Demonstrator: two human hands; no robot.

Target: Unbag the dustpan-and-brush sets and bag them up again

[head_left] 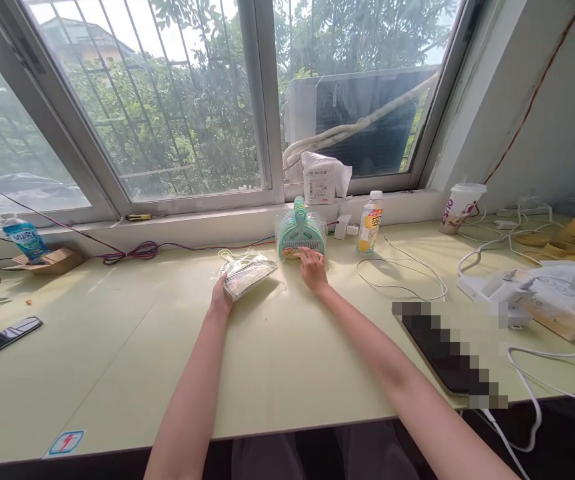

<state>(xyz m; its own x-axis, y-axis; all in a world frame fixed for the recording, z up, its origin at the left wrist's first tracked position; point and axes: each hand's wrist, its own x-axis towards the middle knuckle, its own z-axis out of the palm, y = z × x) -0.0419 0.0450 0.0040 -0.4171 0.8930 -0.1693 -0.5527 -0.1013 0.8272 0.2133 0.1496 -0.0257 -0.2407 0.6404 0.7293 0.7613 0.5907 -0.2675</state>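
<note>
Watching remotely, I see left hand (221, 293) gripping clear-wrapped brush set (250, 277), tilted, toward far edge of surface (262, 380). Right hand (313, 270) touches front of teal dustpan set (298, 235), upright by far edge; cannot tell whether fingers grip. Step in hand, I judge: arranging wrapped sets. Next move probably calls for steadying teal set, keeping left grip gentle on slippery wrap.

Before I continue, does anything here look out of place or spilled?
Yes: a white cable hangs over the front edge of the table by the right-hand device, so it might get snagged. No spill shows.
</note>
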